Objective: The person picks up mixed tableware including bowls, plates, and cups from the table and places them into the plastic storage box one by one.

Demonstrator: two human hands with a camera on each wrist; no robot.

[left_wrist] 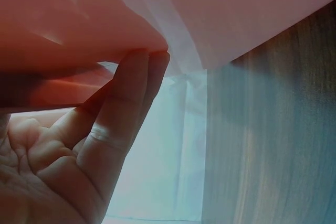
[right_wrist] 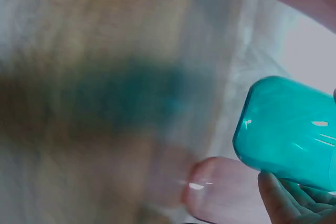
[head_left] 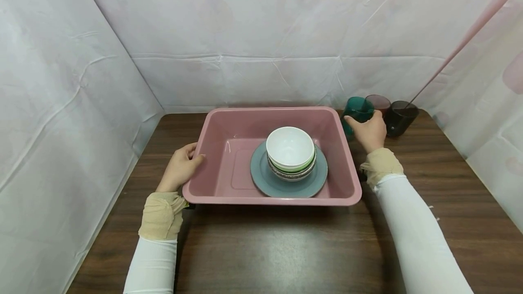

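At right of centre, the right hand (head_left: 369, 131) curled its grip round the teal cup (head_left: 357, 110) beside the pink tub (head_left: 229, 139) — light, stiff, slick plastic, best gripped mid-wall. The left hand (head_left: 180, 167) lay straight-fingered against the tub's left rim.

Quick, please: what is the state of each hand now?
Left hand: open, fingers straight against the pink tub side.
Right hand: closed around the teal cup.

Dark wooden table (head_left: 286, 248), white sheeted walls (head_left: 245, 26)
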